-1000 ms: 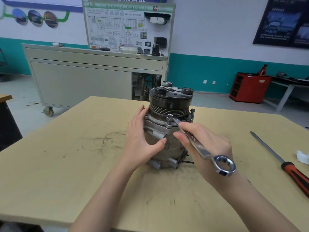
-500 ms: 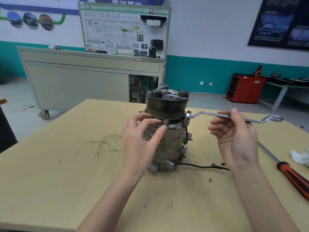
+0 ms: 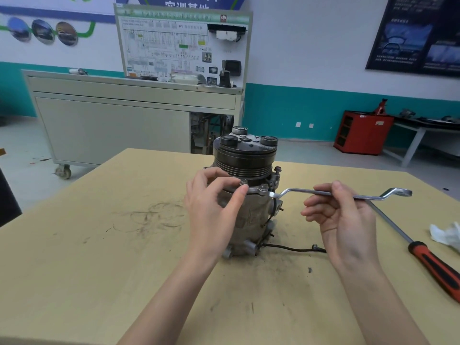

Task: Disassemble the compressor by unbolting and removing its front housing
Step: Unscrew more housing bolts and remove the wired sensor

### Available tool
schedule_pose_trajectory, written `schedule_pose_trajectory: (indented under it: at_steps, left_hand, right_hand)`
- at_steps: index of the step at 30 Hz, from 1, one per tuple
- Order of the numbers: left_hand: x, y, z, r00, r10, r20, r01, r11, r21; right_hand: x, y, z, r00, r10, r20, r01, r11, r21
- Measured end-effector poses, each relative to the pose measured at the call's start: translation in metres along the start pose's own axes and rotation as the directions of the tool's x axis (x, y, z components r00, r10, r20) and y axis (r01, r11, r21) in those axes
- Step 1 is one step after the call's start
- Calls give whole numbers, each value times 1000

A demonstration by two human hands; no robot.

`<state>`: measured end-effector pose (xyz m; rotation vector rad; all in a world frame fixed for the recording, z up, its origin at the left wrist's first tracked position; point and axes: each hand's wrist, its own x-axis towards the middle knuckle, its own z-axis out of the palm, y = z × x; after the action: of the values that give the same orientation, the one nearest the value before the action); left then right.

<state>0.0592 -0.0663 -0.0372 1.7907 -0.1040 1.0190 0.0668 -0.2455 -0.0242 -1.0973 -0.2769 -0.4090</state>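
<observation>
Compressor (image 3: 251, 220) stands upright in the middle of the table (image 3: 99, 257), its dark grooved pulley (image 3: 245, 159) on top. My left hand (image 3: 211, 212) grips its upper body from the left side: fingers curl round under the pulley and my thumb tip sits just beside a bolt (image 3: 243, 181) on the flange. My right hand (image 3: 346, 220) is out to the right of the compressor, pinching the shank of the wrench (image 3: 323, 192) between thumb and forefinger, the other fingers loosely curled beneath it. The wrench lies about level; its near end meets the flange on the compressor's right side (whether it is actually seated on a bolt head there, I cannot tell), and its far ring end hangs free over the table. A thin black wire (image 3: 286, 249) trails from the compressor's base toward my right wrist. Further right, a screwdriver (image 3: 435, 267) with a red-and-black handle lies on the table, a crumpled white rag (image 3: 445, 234) beside it.
</observation>
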Motion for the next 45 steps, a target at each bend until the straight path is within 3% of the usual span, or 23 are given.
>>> schedule_pose_trajectory:
  at_steps: [5, 9, 12, 16, 20, 22, 26, 29, 34, 37, 39, 42, 45]
  left_hand:
    - [1, 1, 1, 999, -2, -39, 2, 1000, -17]
    - [0, 2, 3, 997, -11, -77, 12, 1000, 11]
    - [-1, 2, 1, 998, -9, -62, 10, 1000, 23]
    - [0, 0, -4, 999, 19, -32, -18, 998, 57]
    - [0, -5, -4, 1000, 23, -15, -22, 997, 74]
    - [-1, -6, -2, 1000, 17, -12, -16, 997, 77]
    - [-1, -7, -1, 1000, 8, -17, -6, 997, 71]
    - [-2, -5, 0, 1000, 14, -21, -13, 998, 55]
    - [-2, -11, -11, 999, 35, -22, -34, 999, 27]
    - [5, -21, -24, 999, 41, 13, -42, 998, 55]
    - [8, -27, -30, 996, 6, 86, -12, 998, 63]
    - [7, -34, -31, 977, -6, 215, -12, 996, 83]
    - [4, -36, -27, 962, -9, 274, -28, 991, 132]
  right_hand:
    - [-8, -4, 19, 977, -205, 63, 210, 973, -100]
    - [-19, 1, 36, 867, -451, 213, 493, 839, -231]
    - [-23, 4, 43, 808, -480, 343, 575, 772, -272]
    - [-27, 7, 51, 800, -464, 380, 587, 733, -343]
    - [-29, 10, 53, 746, -522, 413, 664, 540, -518]
    - [-31, 8, 53, 742, -524, 418, 667, 511, -543]
    - [-31, 4, 50, 770, -475, 425, 638, 578, -509]
    - [-22, 2, 44, 795, -382, 471, 569, 739, -360]
    - [18, 5, 33, 939, -91, 333, 141, 982, -129]
    - [47, 13, 35, 935, 194, 296, -195, 980, -28]
    - [59, 17, 38, 909, 302, 286, -315, 949, -2]
    - [58, 19, 40, 934, 236, 268, -250, 968, 19]
    - [39, 14, 40, 961, -143, 237, 170, 980, -99]
